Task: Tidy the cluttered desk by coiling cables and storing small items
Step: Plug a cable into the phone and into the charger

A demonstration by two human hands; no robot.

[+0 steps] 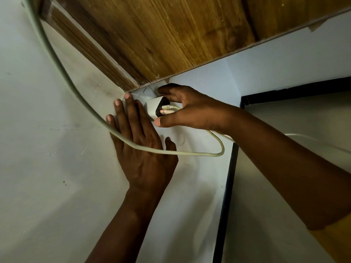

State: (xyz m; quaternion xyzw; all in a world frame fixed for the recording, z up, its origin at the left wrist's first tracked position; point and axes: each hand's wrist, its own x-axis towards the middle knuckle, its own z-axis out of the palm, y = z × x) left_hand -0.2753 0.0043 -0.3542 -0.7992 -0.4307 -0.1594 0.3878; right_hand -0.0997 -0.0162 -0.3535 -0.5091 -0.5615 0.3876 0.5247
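Observation:
A white charger plug (152, 109) with a black face sits against the white wall near the floor corner, with two pale cable ends pushed into its face. My right hand (190, 109) is closed around the plug, thumb below and fingers above. My left hand (140, 147) lies flat on the wall just left of the plug, fingers spread and holding nothing. A thick pale cable (76, 92) runs from the top left, crosses over my left hand, loops at the lower right and goes back under my right hand.
Wooden floor (161, 35) and a wooden skirting board (91, 48) fill the top. A white panel with a black edge strip (228, 186) stands to the right. A second thin white cable (313, 139) trails behind my right forearm.

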